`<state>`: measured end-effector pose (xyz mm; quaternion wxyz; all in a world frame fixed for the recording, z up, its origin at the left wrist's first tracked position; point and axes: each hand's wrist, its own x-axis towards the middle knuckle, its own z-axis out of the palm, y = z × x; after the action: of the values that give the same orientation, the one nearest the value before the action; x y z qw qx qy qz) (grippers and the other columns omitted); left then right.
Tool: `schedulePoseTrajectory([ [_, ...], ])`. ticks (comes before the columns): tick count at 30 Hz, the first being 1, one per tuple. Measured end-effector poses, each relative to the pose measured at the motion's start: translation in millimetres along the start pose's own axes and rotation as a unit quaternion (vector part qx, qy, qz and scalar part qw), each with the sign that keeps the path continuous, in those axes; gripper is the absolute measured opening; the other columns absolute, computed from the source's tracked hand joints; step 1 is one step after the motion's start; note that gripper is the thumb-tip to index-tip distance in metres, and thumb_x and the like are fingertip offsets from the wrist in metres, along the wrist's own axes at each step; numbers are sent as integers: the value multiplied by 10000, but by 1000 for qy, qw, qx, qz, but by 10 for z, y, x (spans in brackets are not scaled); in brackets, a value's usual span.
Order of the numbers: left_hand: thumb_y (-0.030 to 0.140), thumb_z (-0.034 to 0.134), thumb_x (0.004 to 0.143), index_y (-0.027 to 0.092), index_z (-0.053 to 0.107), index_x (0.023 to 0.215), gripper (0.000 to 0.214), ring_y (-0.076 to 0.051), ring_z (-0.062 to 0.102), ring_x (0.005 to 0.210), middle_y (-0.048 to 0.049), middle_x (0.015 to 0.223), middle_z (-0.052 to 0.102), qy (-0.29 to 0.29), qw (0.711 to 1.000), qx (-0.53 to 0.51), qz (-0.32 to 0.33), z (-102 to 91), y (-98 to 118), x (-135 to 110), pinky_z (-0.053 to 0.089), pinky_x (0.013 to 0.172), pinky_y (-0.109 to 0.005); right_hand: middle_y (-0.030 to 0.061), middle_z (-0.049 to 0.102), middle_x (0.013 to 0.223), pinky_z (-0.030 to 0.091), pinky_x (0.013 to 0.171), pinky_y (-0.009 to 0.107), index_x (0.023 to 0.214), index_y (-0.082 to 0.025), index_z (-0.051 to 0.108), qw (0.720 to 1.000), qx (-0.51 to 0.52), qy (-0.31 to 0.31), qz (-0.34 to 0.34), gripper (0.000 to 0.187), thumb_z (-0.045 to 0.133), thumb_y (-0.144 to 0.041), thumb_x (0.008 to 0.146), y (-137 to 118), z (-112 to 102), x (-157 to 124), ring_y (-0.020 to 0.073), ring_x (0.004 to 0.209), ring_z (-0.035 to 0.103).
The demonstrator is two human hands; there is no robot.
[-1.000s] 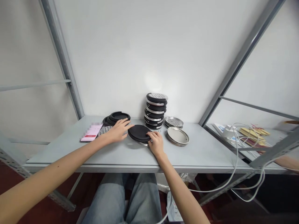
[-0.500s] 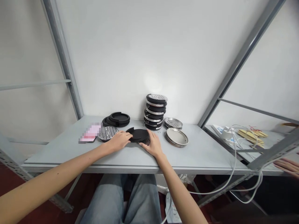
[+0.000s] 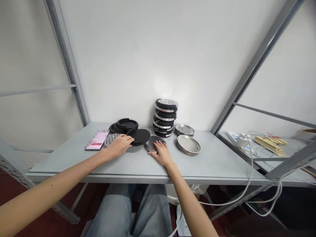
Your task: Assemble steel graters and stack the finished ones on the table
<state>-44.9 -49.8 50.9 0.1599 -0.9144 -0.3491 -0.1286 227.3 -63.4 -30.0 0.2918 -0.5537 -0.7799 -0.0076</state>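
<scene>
My left hand (image 3: 121, 144) pinches the edge of a round black disc-shaped part (image 3: 140, 136) and holds it tilted over the table. Under that hand lies a round metal plate with rows of slots (image 3: 108, 140), partly covered. My right hand (image 3: 163, 155) rests with spread fingers on a dark perforated metal disc (image 3: 151, 143) lying on the table. Behind the left hand sit several black round trays (image 3: 127, 123), overlapping in a pile. A tall stack of black rings and metal discs (image 3: 166, 115) stands against the wall.
Right of my right hand are shallow round metal pans (image 3: 188, 144) and perforated metal discs (image 3: 185, 129). A phone (image 3: 96, 141) lies at left. A small wire clip (image 3: 169, 139) is near the stack. White cables (image 3: 249, 177) hang beside the right shelf post.
The black disc-shaped part has moved left and up off the perforated disc with my left hand. My right hand has let go of it and now lies on the perforated disc.
</scene>
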Motion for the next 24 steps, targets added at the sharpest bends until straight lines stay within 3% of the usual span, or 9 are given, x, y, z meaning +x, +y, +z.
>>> schedulePoseTrajectory([
  [5,110,534,900,153,595,1000,125,-225,634,928,-87,1003,683,5,1000,13,15,0,8,-40,394,915,-387,193,553,1335,380,1046,502,1304,-108,545,990,80,110,32,529,471,-472,927,22,-59,-17,334,1255,504],
  [9,57,502,888,159,581,1000,171,-221,626,973,-83,1042,672,0,998,24,54,36,55,-51,366,963,-401,177,612,1261,457,969,451,1302,-106,549,950,198,216,107,537,386,-476,948,69,-113,-37,302,1142,591],
  [12,-34,439,846,171,584,1005,297,-211,619,1009,-82,1043,669,-11,995,16,94,72,100,-28,357,978,-396,154,625,1252,444,990,442,1279,-115,580,925,253,257,123,530,401,-480,940,98,-128,-46,293,1151,586],
  [14,-75,408,815,179,587,1031,378,-205,611,1037,-83,1065,667,-20,993,6,113,101,133,3,346,998,-398,132,625,1261,437,1003,435,1267,-144,601,926,272,242,103,500,440,-475,928,113,-126,-50,285,1165,580],
  [17,-69,410,816,179,591,1091,412,-213,605,1061,-98,1106,662,-21,994,-17,106,172,182,56,362,1004,-408,98,623,1272,420,1027,437,1243,-210,629,950,260,171,27,423,508,-446,914,134,-117,-61,271,1191,564],
  [20,-59,420,806,186,593,1149,456,-227,585,1116,-102,1185,639,-8,996,-61,64,308,224,89,420,976,-393,78,623,1276,394,1050,465,1234,-255,636,972,206,103,-45,373,542,-413,910,151,-114,-76,265,1225,533],
  [24,-64,371,789,179,580,1213,531,-222,541,1207,-104,1289,590,20,991,-134,-19,563,283,70,437,1019,-401,75,589,1320,350,1067,532,1270,-268,608,987,135,61,-53,376,539,-375,917,140,-114,-96,286,1271,482],
])
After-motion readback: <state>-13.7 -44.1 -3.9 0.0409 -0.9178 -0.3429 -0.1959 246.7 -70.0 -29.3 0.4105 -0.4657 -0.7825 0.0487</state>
